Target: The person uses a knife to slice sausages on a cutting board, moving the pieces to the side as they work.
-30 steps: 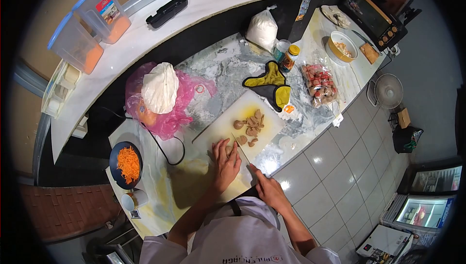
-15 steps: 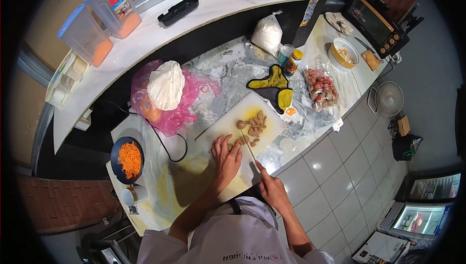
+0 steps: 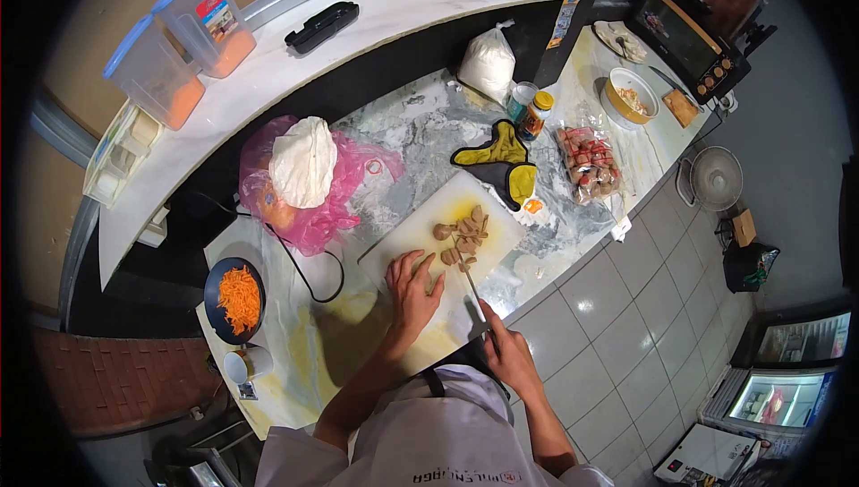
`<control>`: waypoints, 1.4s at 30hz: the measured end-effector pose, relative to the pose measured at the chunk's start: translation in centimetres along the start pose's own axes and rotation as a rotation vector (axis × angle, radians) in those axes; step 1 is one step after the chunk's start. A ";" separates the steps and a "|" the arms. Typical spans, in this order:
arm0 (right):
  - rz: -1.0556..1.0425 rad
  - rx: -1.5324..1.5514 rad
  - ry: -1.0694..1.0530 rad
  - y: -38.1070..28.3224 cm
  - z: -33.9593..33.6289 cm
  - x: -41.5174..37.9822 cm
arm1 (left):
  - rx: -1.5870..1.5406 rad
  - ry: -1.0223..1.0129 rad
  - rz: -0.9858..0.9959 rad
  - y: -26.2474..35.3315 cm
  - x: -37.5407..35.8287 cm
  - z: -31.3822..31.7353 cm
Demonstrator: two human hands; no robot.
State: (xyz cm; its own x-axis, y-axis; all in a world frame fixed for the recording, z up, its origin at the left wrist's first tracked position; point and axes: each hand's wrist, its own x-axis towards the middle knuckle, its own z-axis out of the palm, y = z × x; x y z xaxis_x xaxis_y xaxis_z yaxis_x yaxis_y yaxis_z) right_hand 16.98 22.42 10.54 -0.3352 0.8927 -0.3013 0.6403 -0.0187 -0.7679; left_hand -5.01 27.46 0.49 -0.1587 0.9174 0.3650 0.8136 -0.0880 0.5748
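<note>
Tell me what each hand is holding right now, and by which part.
The right hand holds a knife by its handle. The left hand grips nothing; it rests on the cutting board.

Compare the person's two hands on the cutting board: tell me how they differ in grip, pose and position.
The right hand is closed round the handle of a knife; the left hand grips no tool. The left hand lies open, fingers spread flat on the cutting board, while the right hand is curled. The left hand sits nearer the brown sliced pieces; the right hand hangs back at the counter edge. Both are bare and reach out from white sleeves.
</note>
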 end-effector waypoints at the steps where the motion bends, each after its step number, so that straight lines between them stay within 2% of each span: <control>1: -0.004 0.005 -0.001 0.1 0.1 -0.1 | -0.025 -0.001 -0.023 -0.2 -0.3 -0.1; 8: -0.107 0.026 0.055 1.6 1.7 -0.1 | -0.031 -0.006 -0.060 -0.5 -2.1 -2.0; 14: -0.099 0.069 0.030 1.4 2.5 -0.2 | -0.073 -0.016 -0.051 -0.8 -2.9 -1.4; 25: -0.054 0.067 0.051 1.0 2.0 -0.6 | -0.147 0.054 -0.075 -0.8 1.3 0.5; 29: -0.073 0.088 0.092 1.9 2.5 -0.7 | -0.177 0.009 -0.137 -0.5 1.6 0.9; 35: -0.064 0.079 0.081 1.5 2.1 -1.0 | -0.033 -0.099 -0.097 0.9 -0.9 0.4; 42: -0.076 0.092 0.086 2.1 2.6 -1.0 | -0.008 -0.052 -0.065 0.4 -1.0 0.6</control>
State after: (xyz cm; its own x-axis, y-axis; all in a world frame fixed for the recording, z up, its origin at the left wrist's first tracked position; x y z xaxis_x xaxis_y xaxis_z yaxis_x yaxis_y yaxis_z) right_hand 16.88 20.36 7.71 -0.3174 0.9284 -0.1933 0.5478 0.0131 -0.8365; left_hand -4.17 26.75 -0.11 -0.1813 0.9403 0.2881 0.7977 -0.0307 0.6022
